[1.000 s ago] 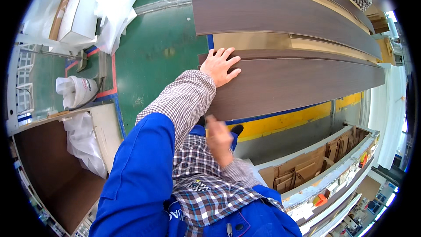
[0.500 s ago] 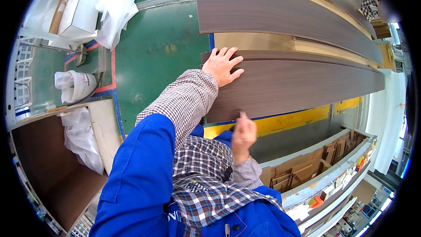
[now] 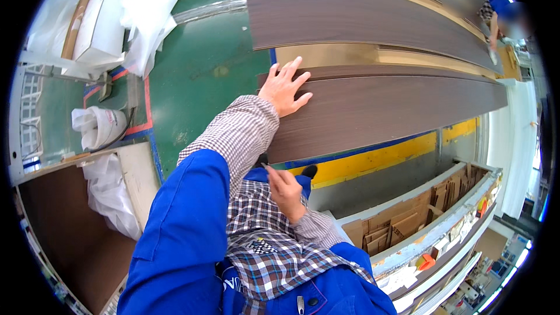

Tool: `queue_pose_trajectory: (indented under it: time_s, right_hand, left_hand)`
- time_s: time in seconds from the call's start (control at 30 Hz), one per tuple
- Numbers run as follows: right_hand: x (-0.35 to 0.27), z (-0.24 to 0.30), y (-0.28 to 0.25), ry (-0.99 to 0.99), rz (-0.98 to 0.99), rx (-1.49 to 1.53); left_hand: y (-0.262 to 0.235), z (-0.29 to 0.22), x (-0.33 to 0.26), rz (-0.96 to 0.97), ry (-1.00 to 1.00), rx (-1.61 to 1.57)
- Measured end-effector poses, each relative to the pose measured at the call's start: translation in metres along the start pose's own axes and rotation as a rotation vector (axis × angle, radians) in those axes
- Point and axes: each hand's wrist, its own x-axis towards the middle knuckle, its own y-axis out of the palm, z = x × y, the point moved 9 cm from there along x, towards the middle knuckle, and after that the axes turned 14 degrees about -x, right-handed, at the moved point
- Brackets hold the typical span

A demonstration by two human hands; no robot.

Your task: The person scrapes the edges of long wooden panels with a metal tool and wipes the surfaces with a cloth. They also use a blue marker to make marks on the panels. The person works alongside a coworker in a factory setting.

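My left hand (image 3: 284, 88) lies with its fingers spread on the left end of a long dark brown wood-grain board (image 3: 379, 111), near the board's far edge. Below the board's near left corner is my right hand (image 3: 286, 191), its fingers closed in a pinch. A small greyish tip pokes out between thumb and forefinger, too small to name. Another dark brown board (image 3: 361, 20) lies farther off, with light brown sheet material (image 3: 326, 54) showing in the gap between the two.
An open wooden box (image 3: 137, 175) with white plastic film stands at the left, near a white bucket (image 3: 105, 125). Cardboard pieces fill a long bin (image 3: 402, 224) at the lower right. At the far right a co-worker (image 3: 496, 9) reaches toward the boards' end.
My right hand has moved left along the board's near edge to below its corner. The left hand stays spread on the board. The co-worker's arm has come farther into view.
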Motion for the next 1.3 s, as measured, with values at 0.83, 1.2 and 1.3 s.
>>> queue_pose_trajectory:
  time_s: [0.83, 1.2, 1.3]
  right_hand:
    - [-0.126, -0.294, -0.245, 1.210, -0.721, 0.427]
    - [0.107, -0.379, -0.267, 0.816, -0.239, 0.754]
    - [0.157, -0.365, -0.227, 0.738, -0.141, 0.627]
  left_hand:
    - [0.205, -0.304, 0.018, 0.632, 0.613, -0.583]
    - [0.039, -0.094, 0.041, -0.199, -0.289, -0.086]
    - [-0.011, 0.000, -0.058, -0.449, -0.792, 0.222]
